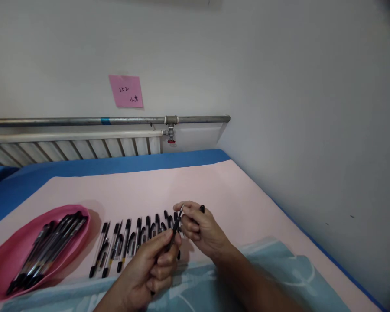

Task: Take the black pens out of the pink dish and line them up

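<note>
My left hand (157, 266) is closed around the black grip of a pen (174, 230), whose pointed end slants up and to the right. My right hand (204, 227) is closed too, with its thumb and forefinger at the pale tip of that pen. A black rounded end (202, 209), perhaps part of a pen or a cap, sticks out above the right hand; the rest of it is hidden by the fingers. Left of my hands, several pen parts lie in a row: clear barrels with black ends (126, 242) and separate black caps (131, 242).
A pink bowl (81, 208) at the left holds several pens (56, 242). Pink sheeting (143, 186) covers the blue-edged table (182, 159). Light blue patterned cloth (273, 264) lies along the near side. Behind are a radiator (78, 149) and a pipe (133, 121); a wall (312, 130) borders the right.
</note>
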Demonstrator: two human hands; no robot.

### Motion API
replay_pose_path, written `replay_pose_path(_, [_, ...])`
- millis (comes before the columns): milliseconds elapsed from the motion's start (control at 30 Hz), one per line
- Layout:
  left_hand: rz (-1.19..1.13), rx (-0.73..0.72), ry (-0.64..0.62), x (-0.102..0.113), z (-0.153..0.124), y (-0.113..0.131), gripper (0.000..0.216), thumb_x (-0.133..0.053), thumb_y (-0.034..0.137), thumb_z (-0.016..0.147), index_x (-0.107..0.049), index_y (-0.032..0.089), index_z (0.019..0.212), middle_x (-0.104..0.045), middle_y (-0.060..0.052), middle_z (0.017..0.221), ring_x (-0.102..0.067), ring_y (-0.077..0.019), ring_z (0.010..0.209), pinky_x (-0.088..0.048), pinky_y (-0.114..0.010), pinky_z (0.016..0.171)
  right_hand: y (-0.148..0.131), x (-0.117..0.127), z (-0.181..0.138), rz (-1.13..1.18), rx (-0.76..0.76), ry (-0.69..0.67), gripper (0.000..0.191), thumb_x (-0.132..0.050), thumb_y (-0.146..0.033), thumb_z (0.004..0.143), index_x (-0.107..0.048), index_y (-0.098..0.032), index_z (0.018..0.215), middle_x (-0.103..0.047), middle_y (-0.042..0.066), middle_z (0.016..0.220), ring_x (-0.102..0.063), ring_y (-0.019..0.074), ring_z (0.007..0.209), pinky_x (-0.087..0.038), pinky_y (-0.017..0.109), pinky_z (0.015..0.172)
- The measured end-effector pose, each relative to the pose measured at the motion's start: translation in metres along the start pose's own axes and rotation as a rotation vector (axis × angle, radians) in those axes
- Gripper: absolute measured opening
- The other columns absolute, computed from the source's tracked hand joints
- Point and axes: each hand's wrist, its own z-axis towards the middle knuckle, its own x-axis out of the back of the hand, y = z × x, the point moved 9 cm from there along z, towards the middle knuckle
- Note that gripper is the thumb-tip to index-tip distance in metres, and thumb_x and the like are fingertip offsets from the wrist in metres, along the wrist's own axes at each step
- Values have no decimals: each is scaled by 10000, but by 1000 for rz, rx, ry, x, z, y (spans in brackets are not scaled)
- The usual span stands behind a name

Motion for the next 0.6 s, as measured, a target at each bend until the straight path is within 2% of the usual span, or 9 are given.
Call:
replay_pose_path(100, [-4,14,-1,0,0,-2,273,-538,407,804,-562,140,859,-306,97,468,-120,8,320,-96,-107,261,-10,10,3,92,64,51,135,-632,-258,708,-606,-145,777,-409,-72,493,-198,9,370,-128,140,312])
replay_pose_path(200, [39,-10,33,3,1,0,272,-519,405,815,-562,138,843,-313,92,470,-136,7,323,-91,-109,266,-16,21,5,124,107,127,126,-651,-239,689,-577,-155,749,-568,-12,720,-243,-5,380,-135,134,298])
replay_pose_path(400, [74,-38,47,4,1,4,276,-521,412,810,-565,141,838,-318,91,466,-139,2,324,-100,-111,265,-21,33,3,35,166,264,164,-654,-239,671,-540,-163,762,-569,-22,681,-278,-1,363,-145,133,294])
replay_pose_path(500, [63,-64,64,5,1,7,268,-548,408,793,-564,144,843,-319,93,468,-134,2,329,-95,-107,266,-16,24,1,-79,125,250,160,-638,-256,677,-526,-170,752,-577,-29,669,-271,-1,344,-144,141,294])
replay_pose_path(600, [66,-92,88,7,1,10,264,-555,400,788,-561,142,844,-320,93,473,-137,2,335,-96,-105,268,-5,13,-3,-166,64,238,165,-647,-250,660,-522,-173,734,-467,-84,494,-256,7,326,-159,142,299])
